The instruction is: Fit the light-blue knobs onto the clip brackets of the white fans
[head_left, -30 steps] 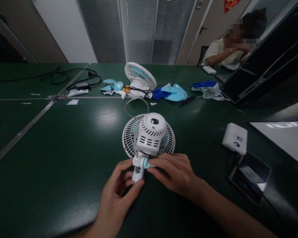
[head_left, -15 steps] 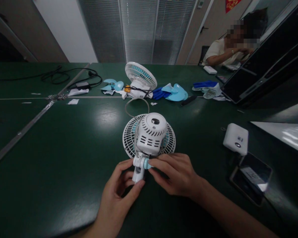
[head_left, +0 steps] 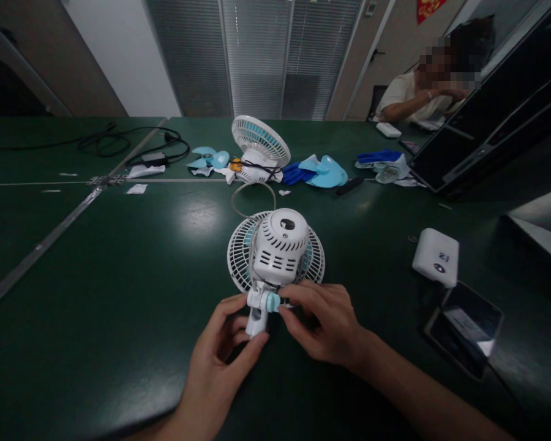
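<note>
A small white fan (head_left: 280,245) lies grille-down on the green table (head_left: 119,294), its vented motor housing up and blue blades showing through the grille. My left hand (head_left: 220,361) is closed around the fan's white neck bracket (head_left: 256,313). My right hand (head_left: 321,318) pinches at the light blue knob (head_left: 272,301) on the side of that bracket, fingertips touching it.
At the back lie another white fan (head_left: 259,147), loose blue blades (head_left: 324,171), blue gloves (head_left: 379,156) and black cables (head_left: 119,141). A white box (head_left: 436,256) and a phone (head_left: 463,327) lie to the right. A person sits at far right behind a dark monitor (head_left: 496,116).
My right hand's fingers have shifted slightly on the blue knob and its thumb has drawn back a little. The fan and my left hand have stayed in place.
</note>
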